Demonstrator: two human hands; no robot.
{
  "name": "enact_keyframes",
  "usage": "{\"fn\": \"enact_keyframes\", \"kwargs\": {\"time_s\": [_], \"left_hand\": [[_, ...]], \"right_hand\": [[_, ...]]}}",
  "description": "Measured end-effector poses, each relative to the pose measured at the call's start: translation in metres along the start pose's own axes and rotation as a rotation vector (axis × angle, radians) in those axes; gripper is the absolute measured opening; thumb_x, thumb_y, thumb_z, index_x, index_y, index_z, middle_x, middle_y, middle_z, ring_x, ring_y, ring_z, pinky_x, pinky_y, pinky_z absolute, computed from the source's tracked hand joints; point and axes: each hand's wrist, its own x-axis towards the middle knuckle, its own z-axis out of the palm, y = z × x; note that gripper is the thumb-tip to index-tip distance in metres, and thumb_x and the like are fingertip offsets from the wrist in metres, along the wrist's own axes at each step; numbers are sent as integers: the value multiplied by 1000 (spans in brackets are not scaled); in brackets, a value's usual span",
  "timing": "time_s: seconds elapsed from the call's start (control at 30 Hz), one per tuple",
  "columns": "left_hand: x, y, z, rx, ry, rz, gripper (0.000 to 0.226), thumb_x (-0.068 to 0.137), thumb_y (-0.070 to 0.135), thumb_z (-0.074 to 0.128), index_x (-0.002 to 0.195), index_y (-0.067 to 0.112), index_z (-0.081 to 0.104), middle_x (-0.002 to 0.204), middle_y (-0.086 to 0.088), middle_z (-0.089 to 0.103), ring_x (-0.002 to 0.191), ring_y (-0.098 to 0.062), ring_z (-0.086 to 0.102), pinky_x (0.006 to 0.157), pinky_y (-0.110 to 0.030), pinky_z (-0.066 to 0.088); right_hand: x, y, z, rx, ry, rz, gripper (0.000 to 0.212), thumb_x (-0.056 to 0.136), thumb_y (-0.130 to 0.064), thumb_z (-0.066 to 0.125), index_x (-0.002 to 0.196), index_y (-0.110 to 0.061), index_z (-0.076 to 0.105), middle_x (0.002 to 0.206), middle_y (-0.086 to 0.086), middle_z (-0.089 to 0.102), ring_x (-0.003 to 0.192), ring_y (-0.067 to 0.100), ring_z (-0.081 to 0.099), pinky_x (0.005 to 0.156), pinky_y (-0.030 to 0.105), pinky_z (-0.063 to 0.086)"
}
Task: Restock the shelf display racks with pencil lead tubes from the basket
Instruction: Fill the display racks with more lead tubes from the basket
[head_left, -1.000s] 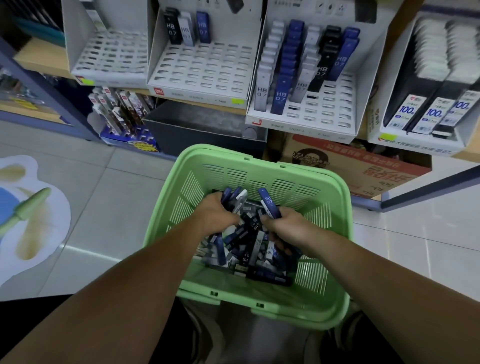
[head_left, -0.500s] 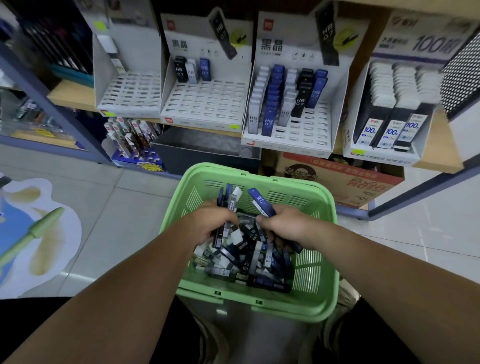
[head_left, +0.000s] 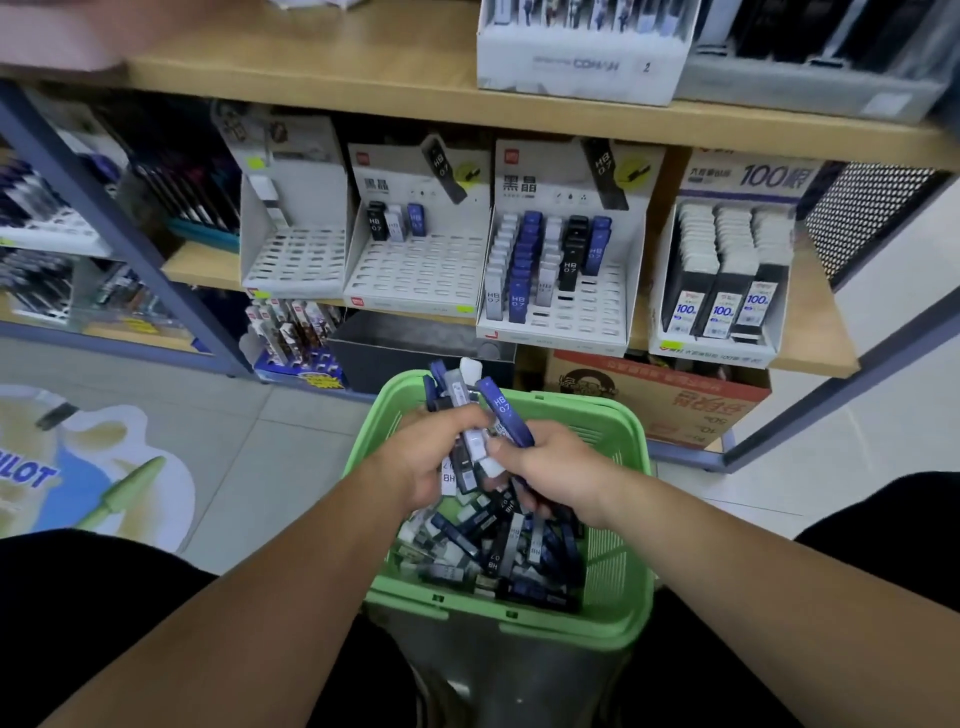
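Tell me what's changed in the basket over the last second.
Both grips rose out of the pile to the rim of the basket. The left grip lifted a bunch of lead tubes clear; the right grip brought its blue HB 07 tube up beside them. Nothing was let go. The stock in the display racks looks unchanged; only the view tilted upward.

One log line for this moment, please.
phase: picking from basket | left hand: grips tube bundle | right hand: grips blue tube | middle rack: mostly bare slots
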Motion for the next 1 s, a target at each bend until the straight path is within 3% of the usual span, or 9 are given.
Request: {"fn": "enact_keyframes", "kwargs": {"time_s": [0.13,0.23,0.3,0.43,0.57,0.63,0.77,0.9,1.0], "left_hand": [[-13,13,1,23,-28,26,38,79,7,80,114,-5,71,99,-26,75,78,-38,72,71,-50,61],[-21,28,-5,71,-34,55,17,83,11,79,98,5,72,76,-13,72,58,-26,63,55,-32,56],[-23,37,-10,53,-53,92,13,84,13,77,92,7,69,72,-9,67,57,-21,59,51,-28,50],[-26,51,-12,22,-97,116,12,89,13,74,96,10,65,72,-6,61,56,-18,56,49,-28,50],[-25,58,-11,-32,-127,99,9,92,9,70,100,9,65,73,-6,62,59,-18,61,61,-35,60],[-25,57,-8,-29,-98,99,10,92,10,72,100,8,66,76,-7,65,57,-18,61,55,-32,56],[-28,53,4,131,-72,129,30,86,16,82,108,2,69,88,-11,73,56,-16,59,48,-28,50],[-30,55,10,374,-131,180,31,82,10,86,106,2,68,78,-7,74,64,-18,63,56,-32,51],[-30,57,18,456,-154,231,30,80,5,84,104,-1,66,79,-12,70,66,-21,62,61,-36,53]], "right_hand": [[-11,-11,-17,-12,23,-8,12,107,-27,54,114,-21,60,91,10,76,45,15,43,44,25,34],[-18,-21,-38,-140,10,-51,11,108,-27,52,115,-22,59,90,6,78,48,16,45,44,25,35],[-22,-29,-52,-220,-10,-64,11,108,-27,51,117,-24,57,91,4,79,50,16,46,45,24,36],[-26,-39,-72,-326,-6,-91,7,107,-29,52,113,-30,56,90,4,79,52,18,43,46,25,35],[-26,-40,-84,-326,22,-142,6,106,-29,54,111,-30,59,92,8,76,58,19,42,47,24,35],[-25,-41,-89,-317,42,-143,8,105,-32,56,110,-28,61,85,7,73,58,18,42,47,25,35],[-20,-39,-94,-417,52,-137,19,104,-37,57,102,-19,62,76,1,67,51,11,44,50,27,37],[-23,-41,-96,-280,22,-107,17,104,-37,58,105,-21,61,84,10,74,46,10,40,45,24,32],[-30,-46,-103,-169,69,-97,17,106,-34,57,114,-20,63,61,-3,69,42,10,38,40,19,30]]}}
